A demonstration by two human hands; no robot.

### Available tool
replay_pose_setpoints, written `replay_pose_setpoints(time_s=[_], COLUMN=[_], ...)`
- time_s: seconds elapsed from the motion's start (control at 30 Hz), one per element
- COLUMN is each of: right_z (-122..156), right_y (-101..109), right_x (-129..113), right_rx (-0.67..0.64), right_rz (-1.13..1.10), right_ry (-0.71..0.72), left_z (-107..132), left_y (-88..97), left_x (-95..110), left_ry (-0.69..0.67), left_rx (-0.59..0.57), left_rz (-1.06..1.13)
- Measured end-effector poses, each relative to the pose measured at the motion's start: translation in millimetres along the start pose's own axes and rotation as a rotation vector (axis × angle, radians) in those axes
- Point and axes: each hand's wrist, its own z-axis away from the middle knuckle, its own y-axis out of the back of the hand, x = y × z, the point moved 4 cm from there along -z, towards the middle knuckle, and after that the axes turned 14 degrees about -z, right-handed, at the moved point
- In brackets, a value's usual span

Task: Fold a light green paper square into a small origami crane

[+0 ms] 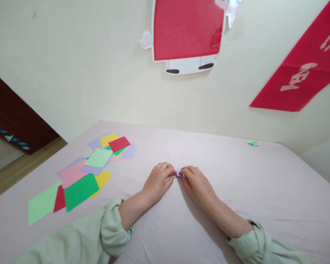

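A small folded piece of lilac paper (179, 173) rests on the pale pink sheet (236, 176) near the middle. My left hand (157, 181) and my right hand (197, 183) meet at it, fingertips curled and pinching it from either side. Most of the paper is hidden under the fingers. Both forearms lie on the sheet, with light green sleeves rolled up.
Several loose coloured paper squares (82, 172) in green, pink, yellow, red and lilac are scattered on the left. A small green folded paper figure (253, 143) sits far right by the wall. Red paper decorations (188, 29) hang on the wall. The sheet's left edge drops to a wooden floor (19, 168).
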Motion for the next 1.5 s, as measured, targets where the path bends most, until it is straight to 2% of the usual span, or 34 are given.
replay_pose_setpoints(time_s=[0.37, 0.57, 0.67, 0.87, 1.07, 1.5], right_z=[1, 3, 10, 25, 23, 24], right_y=[-2, 5, 9, 13, 12, 15], right_x=[-2, 1, 4, 2, 6, 3], right_rx=[-0.036, -0.065, -0.1, -0.088, -0.041, -0.042], right_rz=[-0.09, -0.15, -0.107, -0.017, -0.095, -0.063], right_ry=[0.028, 0.052, 0.062, 0.087, 0.088, 0.104], left_z=[-4, -5, -5, -10, -18, -21], left_y=[-1.8, -0.9, -1.7, -6.4, -13.6, -15.7], left_x=[6, 8, 8, 6, 4, 3], left_ry=[-0.045, -0.117, -0.128, -0.059, 0.024, 0.047], left_rx=[-0.006, -0.068, -0.081, -0.048, -0.021, -0.016], left_rz=[-0.005, -0.007, 0.008, 0.031, -0.018, -0.03])
